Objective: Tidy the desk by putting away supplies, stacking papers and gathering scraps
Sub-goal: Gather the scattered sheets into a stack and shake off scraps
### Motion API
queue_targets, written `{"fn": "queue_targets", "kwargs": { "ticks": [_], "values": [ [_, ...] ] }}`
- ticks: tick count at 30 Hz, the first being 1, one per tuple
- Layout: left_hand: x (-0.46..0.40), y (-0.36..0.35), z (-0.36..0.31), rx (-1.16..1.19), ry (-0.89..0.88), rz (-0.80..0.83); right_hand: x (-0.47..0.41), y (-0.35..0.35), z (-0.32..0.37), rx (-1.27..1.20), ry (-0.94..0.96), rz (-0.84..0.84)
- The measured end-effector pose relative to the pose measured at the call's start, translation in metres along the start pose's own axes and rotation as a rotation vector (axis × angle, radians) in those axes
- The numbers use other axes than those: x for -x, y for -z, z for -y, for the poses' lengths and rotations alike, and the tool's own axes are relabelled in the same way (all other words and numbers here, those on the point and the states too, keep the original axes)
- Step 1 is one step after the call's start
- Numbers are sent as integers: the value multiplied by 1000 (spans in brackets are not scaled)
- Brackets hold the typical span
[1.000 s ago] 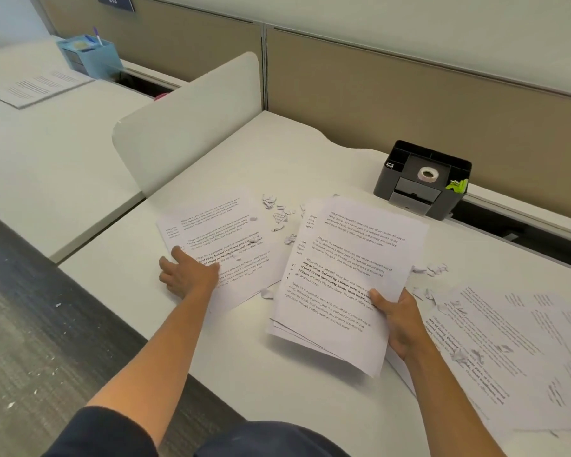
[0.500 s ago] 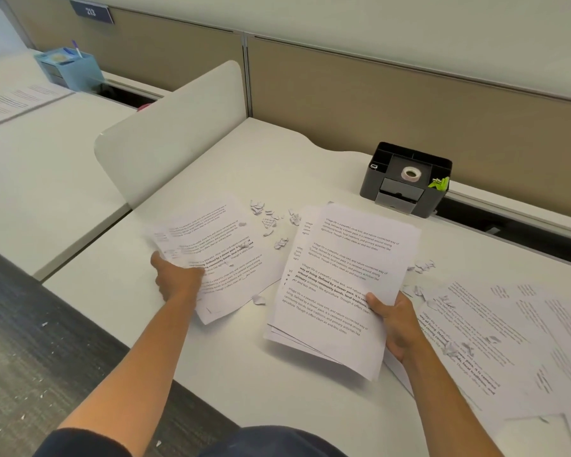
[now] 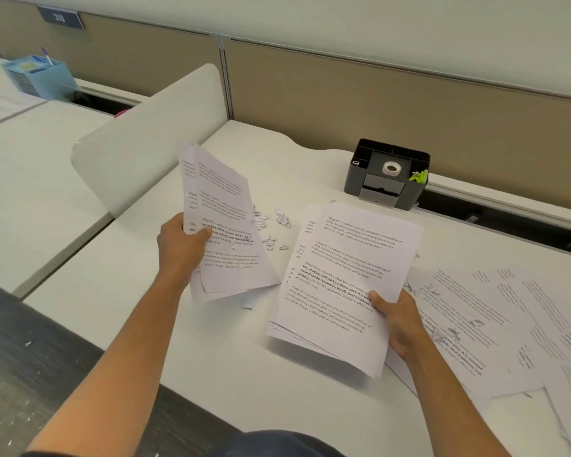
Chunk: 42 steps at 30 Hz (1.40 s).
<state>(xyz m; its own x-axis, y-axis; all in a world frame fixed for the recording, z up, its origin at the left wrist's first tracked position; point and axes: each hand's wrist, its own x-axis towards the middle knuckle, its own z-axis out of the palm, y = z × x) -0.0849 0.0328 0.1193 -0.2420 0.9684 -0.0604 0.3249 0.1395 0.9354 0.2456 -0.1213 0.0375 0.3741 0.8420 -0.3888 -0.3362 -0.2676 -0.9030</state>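
Observation:
My left hand [image 3: 182, 245] grips a few printed sheets [image 3: 221, 222] by their left edge and holds them tilted up off the white desk [image 3: 231, 354]. My right hand [image 3: 398, 319] holds a thicker stack of printed papers [image 3: 340, 285] at its lower right edge, just above the desk. Small torn paper scraps [image 3: 272, 225] lie on the desk between the two bundles. More printed sheets [image 3: 495, 324] are spread flat at the right, with scraps on them.
A black desk organiser [image 3: 388, 176] holding a tape roll [image 3: 391, 168] and a green clip stands at the back. A white curved divider [image 3: 145, 150] separates the neighbouring desk, where a blue organiser [image 3: 40, 75] sits. Dark floor lies at the lower left.
My left hand took hold of the sheets lying at the left and lifted them off the desk, tilting them upright. My right hand kept its stack nearly still.

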Motion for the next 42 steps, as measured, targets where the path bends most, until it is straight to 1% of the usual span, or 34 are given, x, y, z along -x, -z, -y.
{"fn": "queue_targets", "kwargs": {
  "ticks": [4,8,10,15,20,24,26,28,30,33,38,42],
  "values": [
    [5,1,-29,-128,-137,37,5,8,-2,-1,2,-16],
    [11,-2,-54,-293,-242,37,10,16,-5,-7,0,-46],
    [16,-4,-65,-331,-283,51,12,19,-5,-9,2,-57],
    [27,-8,-85,-323,-374,102,18,26,-6,-17,3,-96],
    [44,-13,-102,-132,-418,265,25,32,-7,-36,17,-122],
    [55,-26,-103,90,-352,413,32,34,-8,-52,21,-127],
    [59,-39,-95,187,-273,492,35,34,-9,-76,13,-133],
    [64,-54,-82,236,-171,577,39,34,-10,-108,17,-133],
    [69,-70,-67,246,-82,643,44,34,-9,-145,31,-121],
    [76,-89,-49,236,-10,709,53,35,-6,-204,43,-116],
    [86,-111,-30,185,44,812,66,43,-7,-276,40,-163],
    [89,-123,-21,147,33,956,78,51,-9,-306,35,-189]
  ]
}}
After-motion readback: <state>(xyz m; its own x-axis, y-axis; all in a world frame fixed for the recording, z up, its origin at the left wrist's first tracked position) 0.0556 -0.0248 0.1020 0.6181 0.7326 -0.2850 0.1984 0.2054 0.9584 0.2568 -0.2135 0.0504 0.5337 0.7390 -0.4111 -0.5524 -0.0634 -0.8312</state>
